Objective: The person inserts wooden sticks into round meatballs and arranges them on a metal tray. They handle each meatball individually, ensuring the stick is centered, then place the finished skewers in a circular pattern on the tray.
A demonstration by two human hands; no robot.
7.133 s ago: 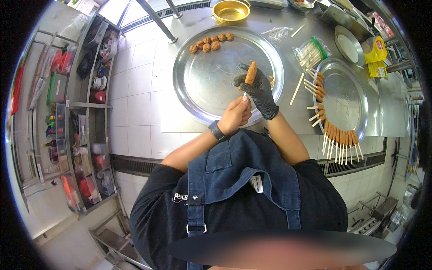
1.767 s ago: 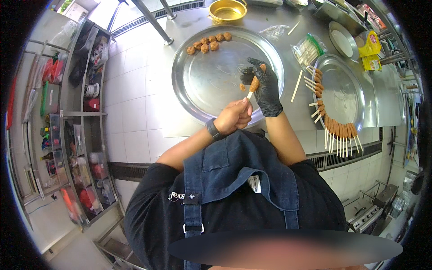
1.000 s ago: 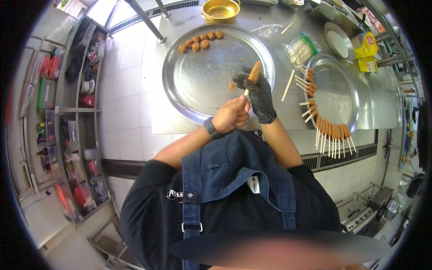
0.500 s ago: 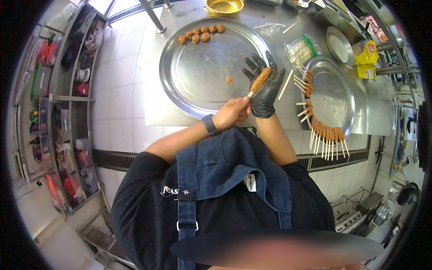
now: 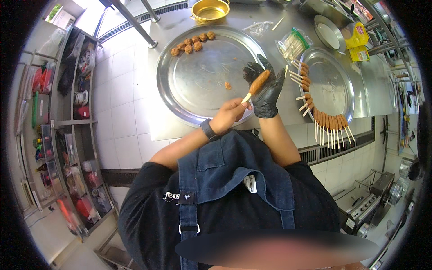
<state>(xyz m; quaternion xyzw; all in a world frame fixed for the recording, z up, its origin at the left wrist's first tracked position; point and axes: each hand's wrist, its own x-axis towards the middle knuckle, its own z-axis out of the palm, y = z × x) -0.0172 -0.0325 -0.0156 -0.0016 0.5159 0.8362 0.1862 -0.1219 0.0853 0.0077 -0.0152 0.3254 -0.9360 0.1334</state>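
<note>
My bare left hand [image 5: 228,113] is closed on the lower end of a wooden stick. On that stick is a brown ground-meat skewer [image 5: 259,83], tilted up to the right. Its meat lies against the palm of my right hand [image 5: 267,100], in a black glove, with the fingers apart and slightly bent. Both hands are over the near right rim of a large round metal tray [image 5: 189,83]. Several meatballs [image 5: 188,45] sit along that tray's far left side, and a small meat crumb [image 5: 227,85] lies near its middle.
On the right, a second metal tray [image 5: 332,83] has several skewers [image 5: 330,121] along its rim, sticks outward. Behind it are a bag of sticks [image 5: 294,43], a pan [image 5: 330,35] and yellow packages [image 5: 357,35]. A golden bowl [image 5: 210,11] stands at the back.
The view has shifted slightly. My right hand's fingers have drawn in a little from their wider spread. The skewer is still on the gloved palm, its stick in my left hand.
</note>
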